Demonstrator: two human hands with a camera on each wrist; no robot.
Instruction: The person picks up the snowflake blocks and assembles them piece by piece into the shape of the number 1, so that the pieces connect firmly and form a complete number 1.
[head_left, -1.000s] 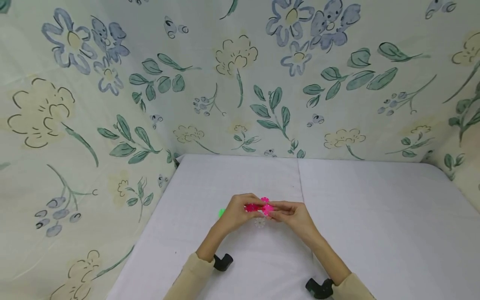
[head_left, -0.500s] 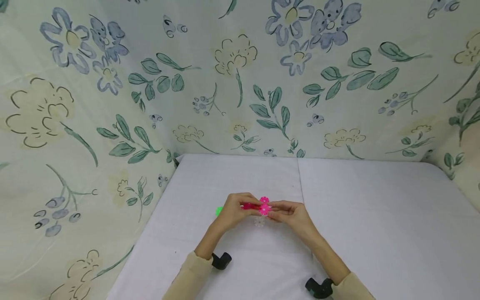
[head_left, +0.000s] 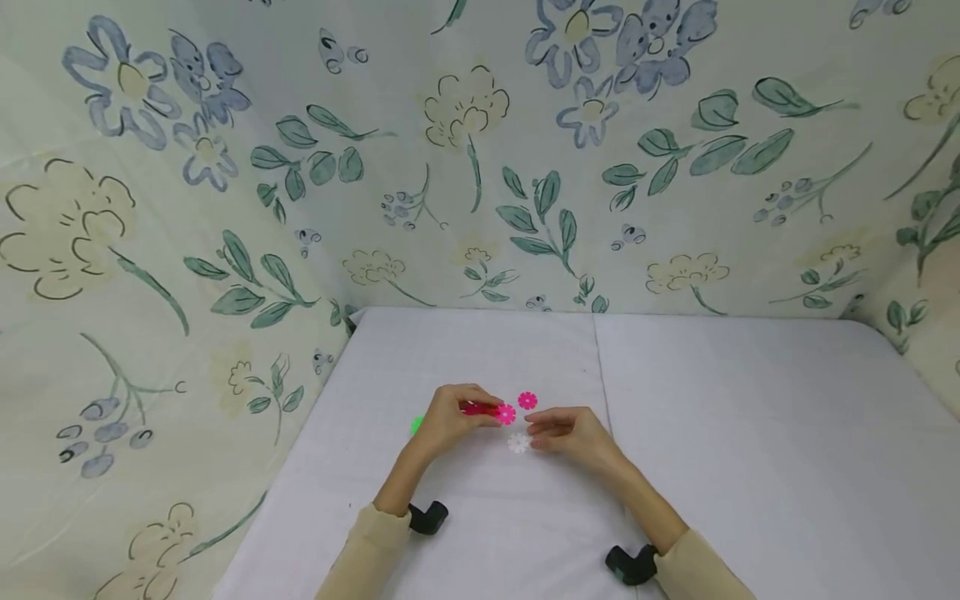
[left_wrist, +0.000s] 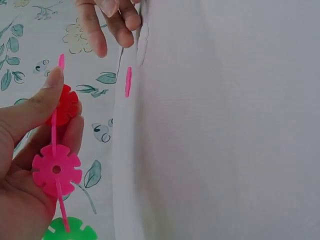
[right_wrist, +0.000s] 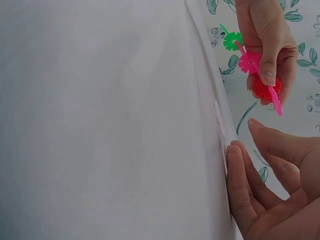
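My left hand (head_left: 450,418) pinches a chain of notched snowflake discs between thumb and fingers. In the left wrist view the chain shows a red disc (left_wrist: 69,107), a pink disc (left_wrist: 56,175) and a green disc (left_wrist: 72,231), with other pink ones seen edge-on. My right hand (head_left: 577,437) holds nothing, its fingers loosely bent and thumb apart. Its fingertips are beside a white disc (head_left: 518,442) lying on the table; I cannot tell whether they touch it. Slightly farther back, a loose pink disc (head_left: 528,401) lies flat between the hands.
A white cloth covers the table (head_left: 735,433). Flower-patterned fabric (head_left: 480,167) hangs behind it and on the left side. Black wrist mounts (head_left: 429,518) show under both forearms.
Both hands were at the chain earlier. The right hand has let go and lowered slightly beside the white disc. The left hand has moved left with the chain, away from the loose pink disc.
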